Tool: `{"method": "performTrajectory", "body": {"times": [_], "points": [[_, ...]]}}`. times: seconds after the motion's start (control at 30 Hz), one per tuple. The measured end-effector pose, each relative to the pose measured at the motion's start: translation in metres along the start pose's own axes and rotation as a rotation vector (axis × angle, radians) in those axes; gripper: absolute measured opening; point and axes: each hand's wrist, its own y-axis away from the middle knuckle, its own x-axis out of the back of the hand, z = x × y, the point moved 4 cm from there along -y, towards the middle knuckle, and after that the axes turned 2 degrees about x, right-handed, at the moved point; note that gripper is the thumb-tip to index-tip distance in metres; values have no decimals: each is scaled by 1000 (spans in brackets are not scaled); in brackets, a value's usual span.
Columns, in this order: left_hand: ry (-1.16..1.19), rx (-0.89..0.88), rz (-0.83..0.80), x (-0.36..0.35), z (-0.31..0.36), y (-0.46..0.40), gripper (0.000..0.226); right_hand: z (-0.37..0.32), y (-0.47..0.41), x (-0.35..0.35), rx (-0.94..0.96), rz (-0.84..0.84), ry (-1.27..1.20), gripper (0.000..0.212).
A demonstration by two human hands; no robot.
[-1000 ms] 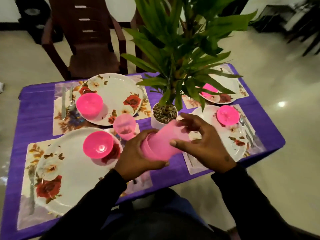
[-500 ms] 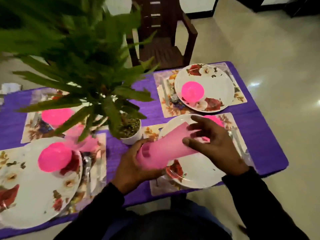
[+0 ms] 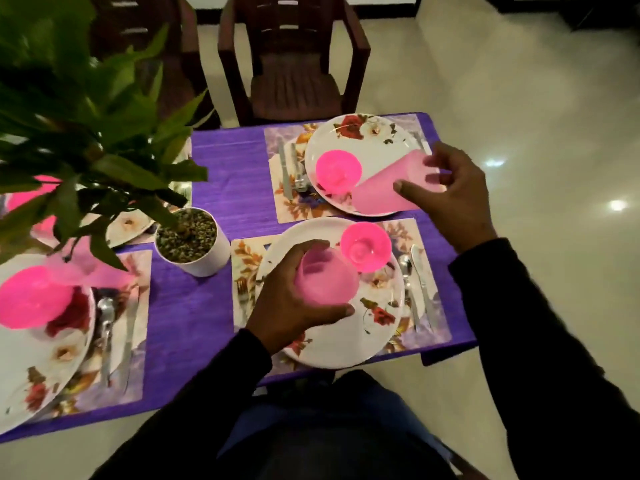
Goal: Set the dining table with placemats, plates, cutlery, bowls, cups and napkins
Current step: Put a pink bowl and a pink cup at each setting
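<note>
Overhead, the left hand (image 3: 294, 299) gripped one pink cup (image 3: 325, 280) above the near plate (image 3: 346, 337), the right hand (image 3: 450, 195) another cup (image 3: 388, 192) tilted over the far plate (image 3: 363, 133) — likely light, stiff, slippery plastic, best gripped round the wall.

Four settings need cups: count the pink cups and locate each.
3 cups: one held by the left hand, one by the right hand, one blurred behind the plant leaves at left. Leaves may hide another.

My left hand (image 3: 291, 303) grips a pale pink plastic cup (image 3: 325, 280). My right hand (image 3: 450, 195), reaching farther out, pinches a second pale pink plastic cup (image 3: 391, 188), tilted.
</note>
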Motion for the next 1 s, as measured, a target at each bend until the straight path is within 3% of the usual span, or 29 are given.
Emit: {"method": "performTrajectory", "body": {"times": [0.2,0.53,0.73,0.87,1.0], "points": [[-10,-30,-16,-31,20,-7,93,66,-14,12,22,-83,374,100],[-63,67,132,-82,39,-8,95,119,-21,-5,125,-419,435,98],[-27,92,219,-103,51,-3,93,121,-30,-7,169,-459,480,95],[20,106,267,-111,57,3,91,116,-29,-3,169,-513,497,112],[25,91,273,-112,58,6,93,86,-19,13,294,-370,513,111]]}}
